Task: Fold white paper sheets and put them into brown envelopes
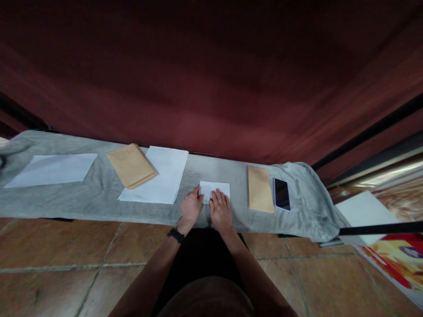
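Note:
A small white paper (215,187), apparently folded, lies flat on the grey cloth (228,165) in front of me. My right hand (220,209) rests on its lower right part with the fingers stretched out. At the paper's left edge is my left hand (191,204), its fingers bent together by the corner; whether they pinch the paper is too small to make out. Left of my hands, a stack of large white sheets (168,176) has brown envelopes (132,165) lying across its left part. One more brown envelope (260,189) lies to the right.
A phone (282,193) lies beyond the right envelope. Another white sheet (56,169) is at the far left. A dark red curtain (198,88) hangs behind the narrow cloth-covered surface. Black bars, a white board (366,213) and a colourful box (399,259) stand at the right.

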{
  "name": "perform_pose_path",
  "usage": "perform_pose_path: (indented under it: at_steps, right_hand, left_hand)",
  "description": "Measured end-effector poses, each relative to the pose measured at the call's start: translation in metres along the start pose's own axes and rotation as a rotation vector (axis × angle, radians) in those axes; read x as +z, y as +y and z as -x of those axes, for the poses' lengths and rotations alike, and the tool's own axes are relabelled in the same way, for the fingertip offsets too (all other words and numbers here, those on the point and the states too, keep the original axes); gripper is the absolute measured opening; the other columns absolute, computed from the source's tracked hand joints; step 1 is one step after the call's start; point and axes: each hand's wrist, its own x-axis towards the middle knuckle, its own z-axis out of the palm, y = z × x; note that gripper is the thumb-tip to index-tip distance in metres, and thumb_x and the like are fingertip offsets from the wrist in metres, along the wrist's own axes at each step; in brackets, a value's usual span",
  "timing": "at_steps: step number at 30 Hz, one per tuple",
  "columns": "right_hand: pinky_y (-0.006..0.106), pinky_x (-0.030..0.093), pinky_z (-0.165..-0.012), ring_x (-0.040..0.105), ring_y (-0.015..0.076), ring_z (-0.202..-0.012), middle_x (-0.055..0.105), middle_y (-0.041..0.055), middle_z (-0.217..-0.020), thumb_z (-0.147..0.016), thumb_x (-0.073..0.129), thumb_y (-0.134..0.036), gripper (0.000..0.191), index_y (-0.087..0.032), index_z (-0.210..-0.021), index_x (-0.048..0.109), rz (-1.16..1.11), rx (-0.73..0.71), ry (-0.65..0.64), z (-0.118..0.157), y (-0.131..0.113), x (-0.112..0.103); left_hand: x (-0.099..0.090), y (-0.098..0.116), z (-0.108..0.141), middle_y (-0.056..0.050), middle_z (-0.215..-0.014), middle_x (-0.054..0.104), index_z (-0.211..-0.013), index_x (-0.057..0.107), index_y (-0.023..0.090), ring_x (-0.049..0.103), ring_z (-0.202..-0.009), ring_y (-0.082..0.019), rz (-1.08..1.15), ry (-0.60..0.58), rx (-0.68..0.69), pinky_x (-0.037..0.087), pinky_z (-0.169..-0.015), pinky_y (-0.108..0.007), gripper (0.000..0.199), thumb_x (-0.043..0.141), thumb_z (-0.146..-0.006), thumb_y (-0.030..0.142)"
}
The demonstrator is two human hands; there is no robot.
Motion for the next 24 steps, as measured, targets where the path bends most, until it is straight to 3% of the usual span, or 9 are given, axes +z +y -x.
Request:
perform_pose_path:
  at_steps: [12, 15, 18, 24]
  right_hand:
    - [0.054, 0.033, -0.119, 0.042, 0.0297, -0.146, 0.041, 0.0195, -0.159, -0.106, 0.036, -0.026, 0.049, -0.011, -0.153, 0.045, 0.060, 0.093, 0.063, 0.004, 0.013, -0.006]
    - [0.053, 0.031, -0.120, 0.042, 0.0285, -0.147, 0.041, 0.0200, -0.159, -0.105, 0.033, -0.022, 0.051, -0.008, -0.154, 0.042, 0.081, 0.108, 0.065, 0.006, 0.014, -0.007]
    - [0.053, 0.030, -0.120, 0.040, 0.0289, -0.148, 0.039, 0.0208, -0.160, -0.104, 0.033, -0.020, 0.054, -0.007, -0.156, 0.039, 0.094, 0.093, 0.052, 0.008, 0.015, -0.008]
    - [0.053, 0.028, -0.120, 0.038, 0.0295, -0.148, 0.040, 0.0214, -0.160, -0.104, 0.032, -0.020, 0.054, -0.005, -0.156, 0.038, 0.108, 0.099, 0.048, 0.010, 0.022, -0.010]
  left_hand:
    - [0.009, -0.003, 0.011, -0.013, -0.124, 0.068, -0.130, 0.063, 0.020, 0.064, -0.116, -0.029, -0.152, 0.093, 0.145, 0.049, -0.100, -0.041, 0.034, 0.045, -0.101, 0.028]
    - [0.019, 0.001, 0.015, -0.015, -0.140, 0.062, -0.138, 0.059, 0.018, 0.054, -0.133, -0.029, -0.163, 0.115, 0.321, 0.040, -0.114, -0.046, 0.042, 0.038, -0.101, 0.020]
    - [0.036, 0.009, 0.019, -0.011, -0.155, 0.050, -0.147, 0.051, 0.017, 0.040, -0.148, -0.024, -0.128, 0.045, 0.522, 0.030, -0.124, -0.044, 0.048, 0.035, -0.102, 0.023]
    - [0.052, 0.010, 0.023, -0.017, -0.164, 0.034, -0.156, 0.036, 0.006, 0.026, -0.155, -0.025, -0.141, 0.058, 0.471, 0.023, -0.127, -0.045, 0.061, 0.032, -0.104, 0.037]
